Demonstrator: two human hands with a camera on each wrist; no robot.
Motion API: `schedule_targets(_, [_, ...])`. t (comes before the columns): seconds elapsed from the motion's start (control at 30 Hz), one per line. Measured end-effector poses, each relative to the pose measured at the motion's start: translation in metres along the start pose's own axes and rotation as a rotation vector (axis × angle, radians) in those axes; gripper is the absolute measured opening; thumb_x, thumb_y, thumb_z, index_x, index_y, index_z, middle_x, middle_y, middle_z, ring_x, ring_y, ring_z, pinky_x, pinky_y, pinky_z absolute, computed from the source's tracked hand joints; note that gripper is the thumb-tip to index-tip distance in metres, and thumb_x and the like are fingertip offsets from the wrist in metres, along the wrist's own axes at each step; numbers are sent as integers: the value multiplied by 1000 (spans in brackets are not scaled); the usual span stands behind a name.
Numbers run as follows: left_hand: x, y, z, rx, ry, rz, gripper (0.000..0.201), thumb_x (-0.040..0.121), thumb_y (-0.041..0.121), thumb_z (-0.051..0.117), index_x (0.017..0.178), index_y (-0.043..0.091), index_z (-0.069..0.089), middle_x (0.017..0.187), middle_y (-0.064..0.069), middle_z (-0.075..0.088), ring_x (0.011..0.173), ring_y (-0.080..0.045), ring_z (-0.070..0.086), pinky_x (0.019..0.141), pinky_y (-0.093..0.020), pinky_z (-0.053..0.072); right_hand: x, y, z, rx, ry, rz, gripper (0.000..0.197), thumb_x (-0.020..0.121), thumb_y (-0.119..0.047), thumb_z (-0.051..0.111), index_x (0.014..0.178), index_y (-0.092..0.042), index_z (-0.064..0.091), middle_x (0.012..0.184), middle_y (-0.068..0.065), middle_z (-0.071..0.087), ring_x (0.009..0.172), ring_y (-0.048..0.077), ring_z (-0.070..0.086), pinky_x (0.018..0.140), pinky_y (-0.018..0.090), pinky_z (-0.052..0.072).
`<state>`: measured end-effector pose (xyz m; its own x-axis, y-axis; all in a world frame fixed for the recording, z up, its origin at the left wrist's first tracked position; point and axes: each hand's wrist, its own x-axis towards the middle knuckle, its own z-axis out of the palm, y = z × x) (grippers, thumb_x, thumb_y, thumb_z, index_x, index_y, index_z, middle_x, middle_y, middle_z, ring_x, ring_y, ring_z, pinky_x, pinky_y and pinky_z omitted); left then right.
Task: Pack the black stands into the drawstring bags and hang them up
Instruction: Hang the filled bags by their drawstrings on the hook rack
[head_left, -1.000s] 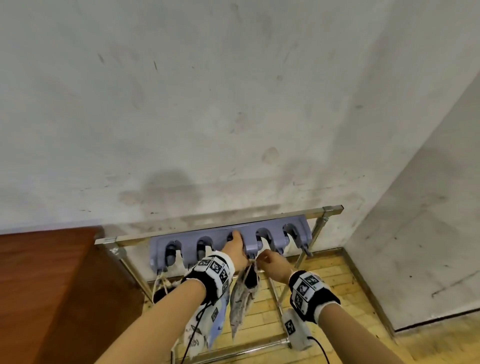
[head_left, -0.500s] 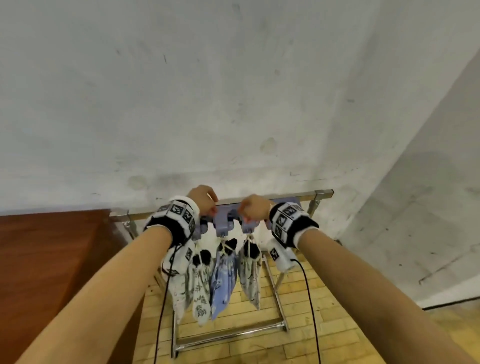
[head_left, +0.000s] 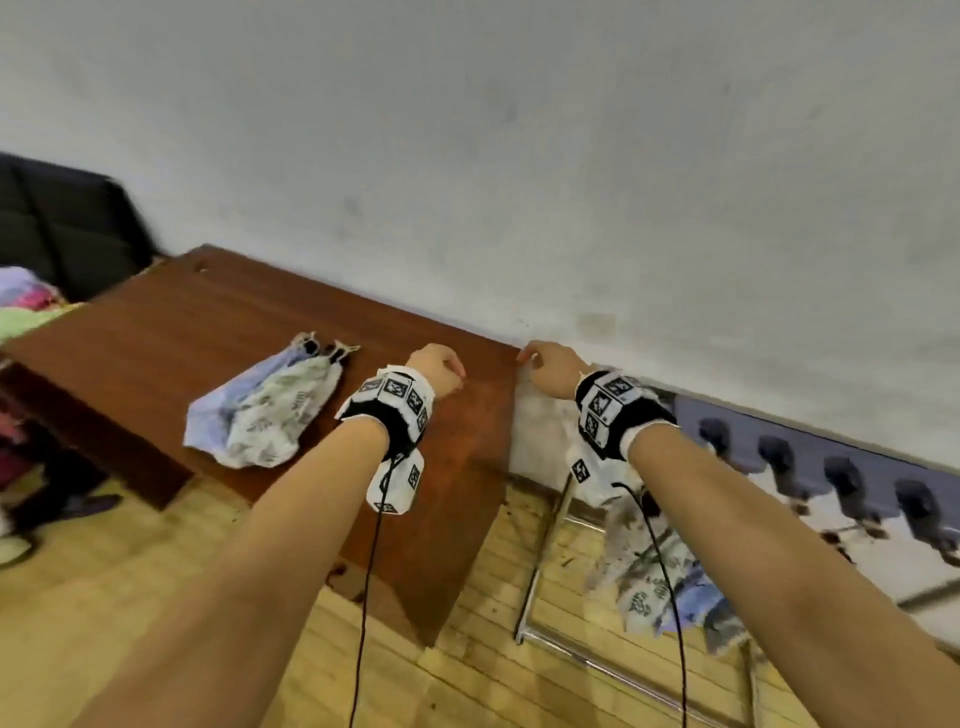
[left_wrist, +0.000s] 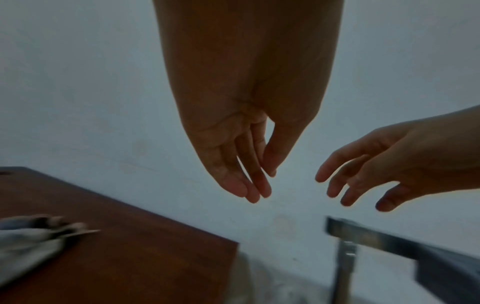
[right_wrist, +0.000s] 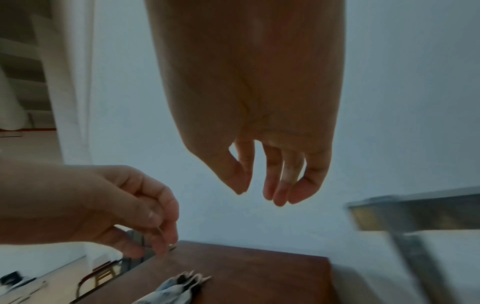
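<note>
Two filled drawstring bags, one bluish and one white with green print, lie side by side on the brown table; black ends poke out of their necks. My left hand hovers above the table's right end with loosely relaxed fingers, holding nothing. Beside it, just past the table's right edge, my right hand is also empty, its fingers hanging loose. Several packed bags hang from the grey-blue hook rail at the right, below my right forearm.
The rail sits on a metal rack standing on the wooden floor, close against the white wall. A dark chair back and a pile of coloured cloth are at the far left. Wrist-camera cables dangle from both arms.
Both hands have come off the hook rail and swung left towards the table. The bag they were hanging stays on the rail. My view has turned left, bringing the table into sight.
</note>
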<state>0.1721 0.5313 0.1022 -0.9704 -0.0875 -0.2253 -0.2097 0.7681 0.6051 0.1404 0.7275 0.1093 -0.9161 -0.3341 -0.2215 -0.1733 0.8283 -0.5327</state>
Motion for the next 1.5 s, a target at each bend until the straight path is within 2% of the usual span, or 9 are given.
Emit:
schedule_targets(0.1, [-2,-78,-60,51,71,-68,16,89,12,54,89,22,67,99,-1,65,96,-20,62,81,-23,46,39,-66,46,-38,-21,-78,41,87,-7,51,127,-16,54,135,14,50,120,30,51,101,39,44])
schedule_targets(0.27, [16,-182,-128,46,169,-229,26,92,18,52,116,13,59,122,-10,61,112,-28,57,91,-33,45,84,-145,116,-119,31,-81,49,86,-11,53,133,-25,45,142,11,34,128,32,37,101,47,40])
schedule_targets(0.57, [102,-274,-165,169,22,-313,51,92,32,55,134,7,42,134,-15,51,119,-34,52,98,-42,45,203,-198,185,-108,-85,23,57,89,-15,52,142,-25,32,148,15,22,133,39,28,105,47,34])
schedule_targets(0.8, [206,-306,-180,114,-89,-261,34,93,16,49,125,7,54,127,-14,59,113,-30,57,85,-32,46,322,-196,213,51,-198,118,50,91,-13,52,139,-21,40,142,18,38,105,33,59,79,34,50])
schedule_targets(0.97, [274,-330,-182,80,-170,-260,33,93,12,51,125,7,56,134,-13,55,120,-29,53,95,-31,43,386,-194,230,125,-223,209,43,91,-13,52,133,-17,47,132,12,56,106,27,60,81,30,48])
schedule_targets(1.17, [343,-352,-175,15,-294,-247,30,91,7,47,118,10,59,124,-11,60,114,-28,56,94,-34,47,434,-202,247,123,-226,316,44,96,-14,44,140,-17,43,139,10,52,122,32,54,99,39,46])
schedule_targets(1.33, [398,-366,-157,51,-449,-192,30,90,12,48,119,12,58,128,-13,57,115,-30,54,101,-38,45,450,-207,278,82,-221,372,40,97,-18,47,137,-18,48,137,9,55,121,29,55,97,35,45])
schedule_targets(1.4, [405,-367,-151,114,-555,-174,16,93,14,47,98,12,61,103,-12,61,101,-29,54,100,-35,42,450,-211,290,71,-246,403,36,97,-16,46,132,-16,53,130,11,59,115,31,58,92,36,47])
schedule_targets(1.5, [420,-368,-137,206,-652,-129,26,94,11,43,71,8,54,65,-6,47,72,-25,47,78,-37,43,451,-216,303,112,-199,500,37,97,-14,45,133,-14,50,130,12,58,115,32,56,92,36,47])
